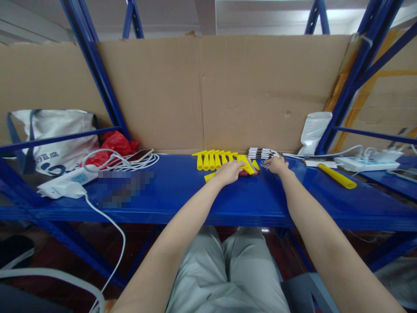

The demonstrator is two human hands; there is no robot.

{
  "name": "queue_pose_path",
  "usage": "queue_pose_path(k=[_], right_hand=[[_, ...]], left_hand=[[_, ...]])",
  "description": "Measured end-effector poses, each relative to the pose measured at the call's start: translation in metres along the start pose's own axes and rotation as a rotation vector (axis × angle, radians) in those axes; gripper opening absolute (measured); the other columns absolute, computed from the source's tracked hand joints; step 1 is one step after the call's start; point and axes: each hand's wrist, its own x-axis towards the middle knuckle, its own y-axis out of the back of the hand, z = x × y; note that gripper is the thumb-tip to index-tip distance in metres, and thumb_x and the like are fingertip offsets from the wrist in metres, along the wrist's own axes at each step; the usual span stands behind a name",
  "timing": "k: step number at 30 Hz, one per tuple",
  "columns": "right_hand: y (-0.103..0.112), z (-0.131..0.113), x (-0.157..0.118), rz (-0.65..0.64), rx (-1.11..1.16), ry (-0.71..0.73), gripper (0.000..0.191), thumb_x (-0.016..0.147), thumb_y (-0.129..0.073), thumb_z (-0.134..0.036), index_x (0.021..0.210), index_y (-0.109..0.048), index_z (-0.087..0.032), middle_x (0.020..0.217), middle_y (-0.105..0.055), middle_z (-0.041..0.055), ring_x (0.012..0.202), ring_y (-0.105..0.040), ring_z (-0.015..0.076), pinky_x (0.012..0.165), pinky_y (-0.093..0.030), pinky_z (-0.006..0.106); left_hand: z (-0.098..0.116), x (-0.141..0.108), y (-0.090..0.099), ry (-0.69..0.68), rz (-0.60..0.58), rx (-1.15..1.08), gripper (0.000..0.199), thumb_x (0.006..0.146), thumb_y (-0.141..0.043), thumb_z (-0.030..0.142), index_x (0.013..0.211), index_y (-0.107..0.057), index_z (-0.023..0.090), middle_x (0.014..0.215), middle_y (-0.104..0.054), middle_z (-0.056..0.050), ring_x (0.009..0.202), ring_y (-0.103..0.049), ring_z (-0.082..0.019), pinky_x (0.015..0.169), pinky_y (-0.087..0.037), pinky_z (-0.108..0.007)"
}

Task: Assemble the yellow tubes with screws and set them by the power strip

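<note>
My left hand (230, 172) is closed on a yellow plastic piece (246, 164) at the middle of the blue shelf. Beneath that piece lies a dark red object, partly covered. Several yellow tube-like pieces (211, 161) stand in a row just behind and left of this hand. Another yellow part (209, 177) pokes out at its left side. Over small shiny metal bits (265, 164), my right hand (276, 164) has its fingertips pressed together; whatever they hold is too small to name. White-and-black bundles (259, 153) lie behind, between the two hands.
A yellow tube (337, 176) and a power strip (366, 164) lie on the right. Far left are another power strip (70, 181), coiled white cable (140, 163), a red bag (114, 145) and a cloth bag (58, 134). Cardboard (228, 91) closes the back.
</note>
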Motion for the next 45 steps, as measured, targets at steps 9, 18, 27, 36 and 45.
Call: queue_pose_path(k=[9, 18, 27, 36, 45], right_hand=[[0.001, -0.012, -0.009, -0.009, -0.097, 0.056, 0.036, 0.084, -0.044, -0.025, 0.112, -0.068, -0.025, 0.131, -0.051, 0.0101, 0.126, -0.037, 0.0303, 0.102, -0.03, 0.05], [-0.005, -0.019, -0.009, 0.098, -0.17, 0.136, 0.035, 0.081, -0.041, -0.018, 0.102, -0.069, -0.014, 0.117, -0.058, 0.0173, 0.12, -0.04, 0.0314, 0.098, -0.03, 0.051], [-0.014, -0.02, 0.001, 0.087, -0.047, 0.084, 0.029, 0.078, -0.046, -0.019, 0.091, -0.071, -0.017, 0.115, -0.058, 0.0155, 0.118, -0.042, 0.0329, 0.096, -0.036, 0.049], [-0.012, -0.022, 0.001, 0.03, 0.055, -0.017, 0.024, 0.075, -0.05, -0.019, 0.084, -0.071, -0.016, 0.114, -0.059, 0.0143, 0.122, -0.04, 0.0343, 0.098, -0.034, 0.053], [0.002, -0.028, 0.003, 0.167, 0.472, 0.127, 0.014, 0.073, -0.055, -0.021, 0.073, -0.068, -0.016, 0.088, -0.068, 0.0074, 0.096, -0.06, 0.0229, 0.086, -0.045, 0.033]], left_hand=[[0.003, -0.002, 0.001, -0.024, -0.03, 0.029, 0.034, 0.09, -0.043, 0.019, 0.12, -0.058, 0.021, 0.122, -0.061, -0.006, 0.112, -0.056, -0.02, 0.095, -0.044, -0.032], [0.005, -0.002, 0.002, -0.011, -0.04, 0.038, 0.033, 0.091, -0.044, 0.021, 0.121, -0.057, 0.022, 0.124, -0.061, -0.005, 0.113, -0.056, -0.019, 0.095, -0.044, -0.032], [0.004, -0.003, 0.001, -0.007, -0.035, 0.029, 0.032, 0.091, -0.044, 0.022, 0.12, -0.058, 0.022, 0.124, -0.061, -0.005, 0.115, -0.055, -0.019, 0.096, -0.043, -0.031], [0.003, -0.002, -0.001, -0.008, -0.037, 0.032, 0.032, 0.091, -0.044, 0.024, 0.121, -0.057, 0.022, 0.123, -0.06, -0.006, 0.114, -0.055, -0.02, 0.095, -0.043, -0.031], [0.005, -0.003, 0.002, -0.014, -0.05, 0.029, 0.032, 0.091, -0.045, 0.022, 0.119, -0.059, 0.022, 0.123, -0.061, -0.006, 0.114, -0.055, -0.02, 0.096, -0.043, -0.031]])
